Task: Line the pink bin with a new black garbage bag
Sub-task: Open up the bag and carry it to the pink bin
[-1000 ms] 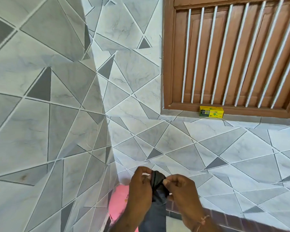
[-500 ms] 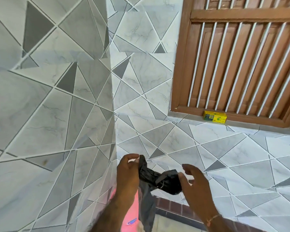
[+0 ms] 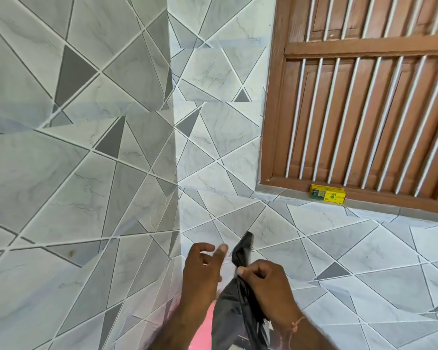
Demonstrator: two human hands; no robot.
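A black garbage bag (image 3: 232,306), still bunched and narrow, hangs at the bottom centre of the head view. My right hand (image 3: 266,286) pinches it just below its top end, which sticks up above the fingers. My left hand (image 3: 202,271) is beside the bag on the left, fingers spread, not touching it. Only a small strip of the pink bin (image 3: 200,332) shows below, between my left forearm and the bag; the rest is hidden.
Grey patterned tile walls meet in a corner (image 3: 176,173) straight ahead. A brown wooden window with white bars (image 3: 364,109) is at the upper right, and a small yellow box (image 3: 327,194) lies on its sill.
My left hand has let go of the bag and opened. The right hand now holds the bag alone near its top. The view has shifted left and downward.
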